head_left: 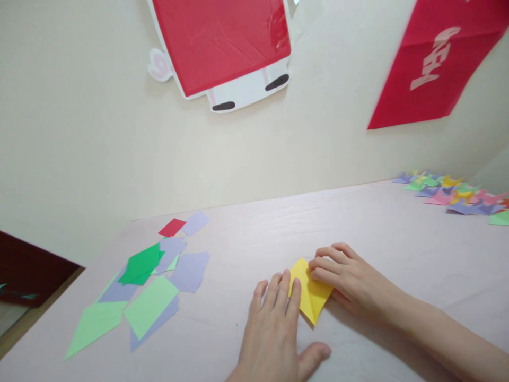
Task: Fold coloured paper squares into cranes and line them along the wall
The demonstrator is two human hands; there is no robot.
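Left hand (274,329) lies flat on the desk (397,239), fingers released, touching the yellow paper (310,297) (folded). Right hand (350,281) presses it with bent fingers, grasping nothing.

Yellow folded paper (309,293) lies on a pale pink table (397,239) beside green, lilac and red sheets (149,281).

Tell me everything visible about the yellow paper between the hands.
The yellow paper is a folded sheet, kite-like in outline, with a crease down its length. It looks thin and matte. It lies nearly flat on the pale table. The left hand rests flat, fingertips on its left edge; the right hand presses curled fingertips on its upper right part.
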